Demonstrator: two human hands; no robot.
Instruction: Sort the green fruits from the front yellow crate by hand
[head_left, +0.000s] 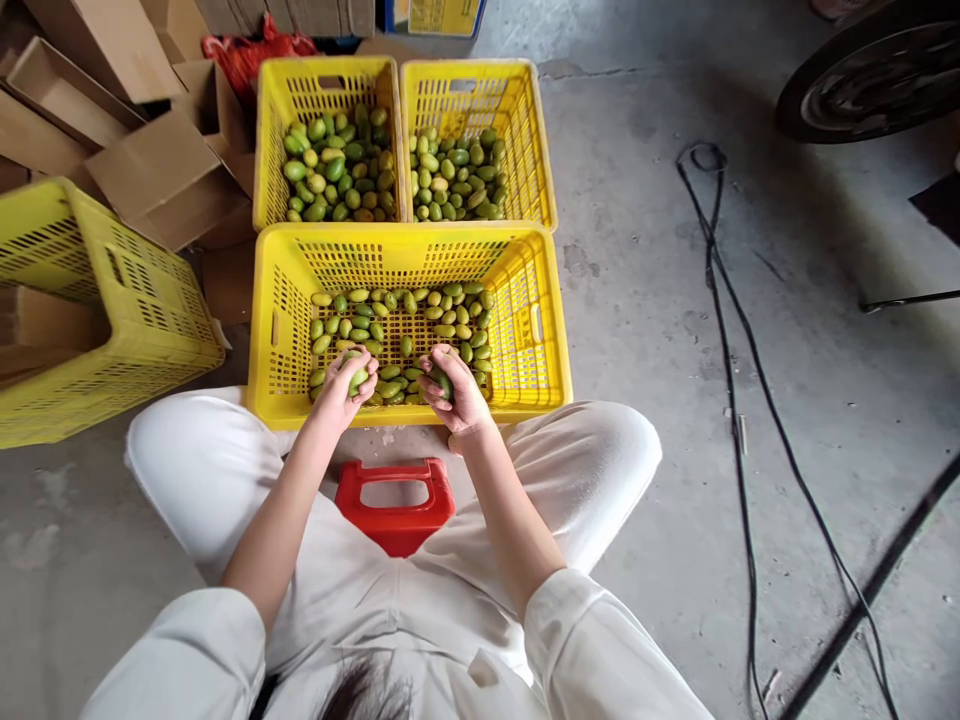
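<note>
My left hand (339, 388) is closed around a green mango (358, 381) over the near side of the front yellow crate (532, 390). Level with it on the right, my right hand (465, 396) grips a darker green mango (441, 382), partly covered by the fingers. Below both hands, small green and yellowish mangoes (362, 323) lie in loose groups on the slotted crate floor, with bare patches between them. My hands hide some of the fruit nearest me.
Behind stand two yellow crates, a left one (270, 150) and a right one (536, 140), both holding many mangoes. A tilted yellow crate (150, 290) and cardboard boxes (161, 170) crowd the left. A red stool (397, 520) shows between my legs; a black cable (739, 480) lies right.
</note>
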